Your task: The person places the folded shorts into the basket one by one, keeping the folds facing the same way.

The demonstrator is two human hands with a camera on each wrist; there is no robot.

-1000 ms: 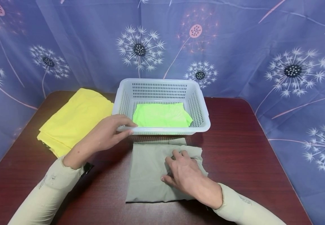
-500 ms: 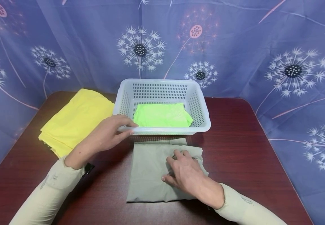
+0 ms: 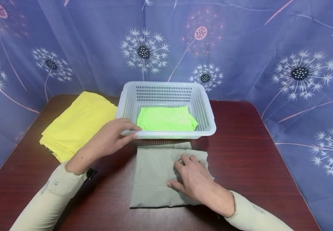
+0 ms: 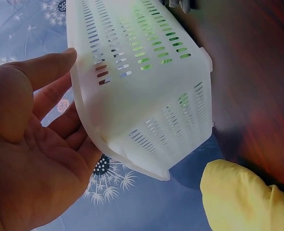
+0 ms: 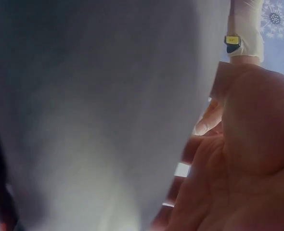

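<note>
From the head view, the person's left hand [image 3: 108,138] holds the near rim of the white basket [image 3: 203,110], with the thumb over the rim and the fingers [image 3: 131,136] curled under it. The basket sits on the dark red tabletop [image 3: 241,141], and a bright green cloth [image 3: 164,118] lies folded flat inside it. Just in front of the basket lies a grey-green cloth [image 3: 152,176], folded into a flat shape. The right hand [image 3: 195,179] rests on the right part of that cloth, with its fingers [image 3: 183,160] bent and pressing into the fabric; it is hard to tell if they pinch it. A yellow cloth [image 3: 77,123] lies folded to the left of the basket, touching its side. A blue curtain [image 3: 270,48] with white puffy flowers hangs behind it all. In the left wrist view, the left hand [image 4: 31,163] is seen from the palm side, the thumb [image 4: 45,67] on the basket [image 4: 147,96] wall and the other fingers hidden behind the rim. Green shows through the holes, and the yellow cloth [image 4: 243,202] is in the low corner. In the right wrist view, the grey-green cloth [image 5: 94,110] fills most of the picture, very close and blurry, with the palm of the right hand [image 5: 243,159] beside it
</note>
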